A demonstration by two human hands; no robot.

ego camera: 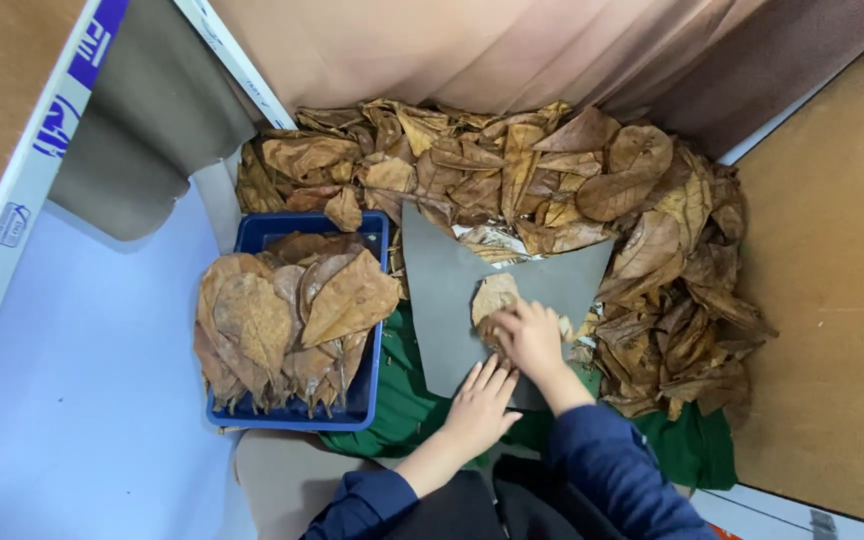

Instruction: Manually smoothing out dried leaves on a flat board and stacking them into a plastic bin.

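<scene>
A grey sheet [437, 290] lies on a green cloth [397, 395] in front of a large heap of dry brown leaves [572, 190]. On the sheet rests one small dry leaf [493, 295]. My right hand [530, 340] presses down on that leaf's lower part, fingers curled over it. My left hand [482, 400] lies flat on the sheet's near edge, fingers spread, holding nothing. Both arms wear dark blue sleeves.
A blue plastic tray [367, 405] at the left holds a stack of flattened brown leaves [272, 320]. Pale lavender floor lies left of it. A brown board [832, 300] is at the right, and a beige curtain [472, 50] hangs behind the heap.
</scene>
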